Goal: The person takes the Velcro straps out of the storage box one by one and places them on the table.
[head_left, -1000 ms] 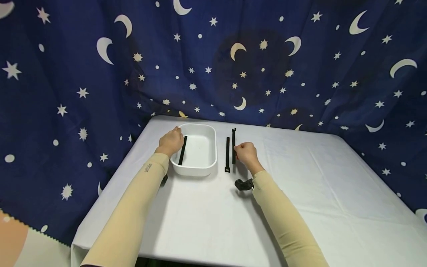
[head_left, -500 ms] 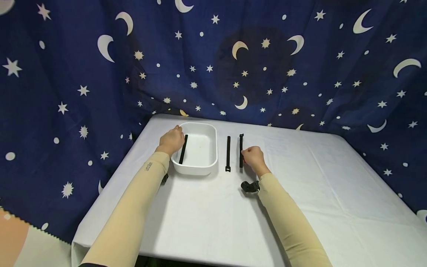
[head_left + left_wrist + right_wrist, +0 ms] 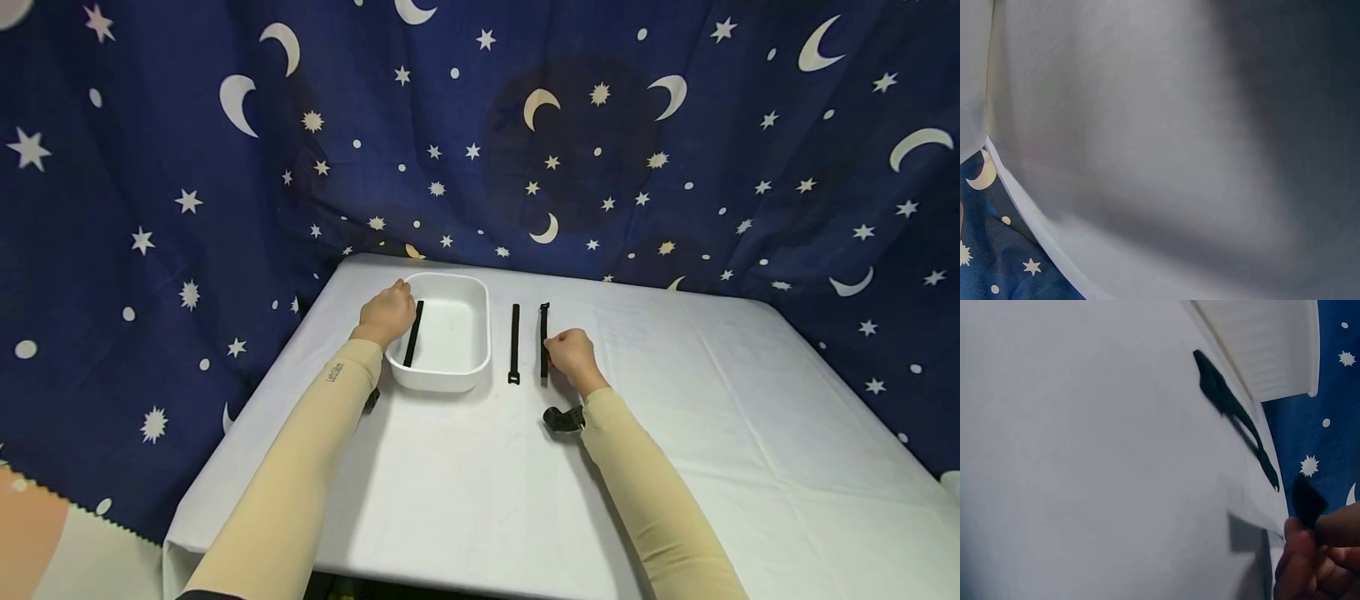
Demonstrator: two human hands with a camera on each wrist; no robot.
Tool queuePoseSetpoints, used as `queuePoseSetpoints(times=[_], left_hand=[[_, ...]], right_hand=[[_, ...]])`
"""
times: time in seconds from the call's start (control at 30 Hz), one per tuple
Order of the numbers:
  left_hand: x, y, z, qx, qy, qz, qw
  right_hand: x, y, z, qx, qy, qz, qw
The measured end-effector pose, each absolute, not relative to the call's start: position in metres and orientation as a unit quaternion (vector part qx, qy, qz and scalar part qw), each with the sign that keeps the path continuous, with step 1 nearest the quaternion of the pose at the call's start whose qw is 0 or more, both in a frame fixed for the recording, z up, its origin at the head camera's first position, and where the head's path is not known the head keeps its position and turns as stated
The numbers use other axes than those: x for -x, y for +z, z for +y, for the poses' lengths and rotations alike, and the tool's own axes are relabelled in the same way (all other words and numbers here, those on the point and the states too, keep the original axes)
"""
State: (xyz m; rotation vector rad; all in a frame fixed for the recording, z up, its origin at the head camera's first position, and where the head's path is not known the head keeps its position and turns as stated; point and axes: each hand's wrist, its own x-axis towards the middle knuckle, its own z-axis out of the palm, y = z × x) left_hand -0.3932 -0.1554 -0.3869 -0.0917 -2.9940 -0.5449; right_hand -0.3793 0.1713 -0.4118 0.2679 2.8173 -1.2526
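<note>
My left hand grips the left rim of a white rectangular basin; its fingertips are hidden. Inside the basin, along its left side, lies a black strap. To the right of the basin another black hook-and-loop cable strap, with a slotted head at its near end, lies lengthwise on the table. My right hand pinches a third such strap by its middle, head pointing away. In the right wrist view, thumb and fingers hold this strap in front of the lying one.
A white cloth covers the table. Behind it hangs a dark blue curtain with moons and stars. A black wrist device sits under the right wrist. Blurred pale surface fills most of the left wrist view.
My right hand has drawn its strap to the right, away from the lying strap, and has been nearly still since half a second ago. My left hand stays on the basin's rim.
</note>
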Motion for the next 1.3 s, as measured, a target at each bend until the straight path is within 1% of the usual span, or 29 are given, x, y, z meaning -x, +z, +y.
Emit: queuePoseSetpoints(times=[0.3, 0.73, 1.0, 1.3], left_hand=[[0.3939, -0.387, -0.1557, 0.032, -0.18, -0.982, 0.049], [0.3934, -0.3863, -0.1553, 0.03, -0.178, -0.983, 0.045], [0.3945, -0.3877, -0.155, 0.031, -0.182, -0.982, 0.041], [0.3953, -0.3878, -0.1558, 0.032, -0.174, -0.983, 0.043]], right_hand=[[0.3783, -0.4176, 0.176, -0.089, -0.395, 0.914, 0.024], [0.3745, -0.4146, 0.1765, -0.081, -0.394, 0.915, 0.027], [0.3774, -0.4161, 0.1747, -0.078, -0.347, 0.934, 0.023], [0.3753, -0.4157, 0.1721, -0.055, -0.316, 0.947, -0.005]])
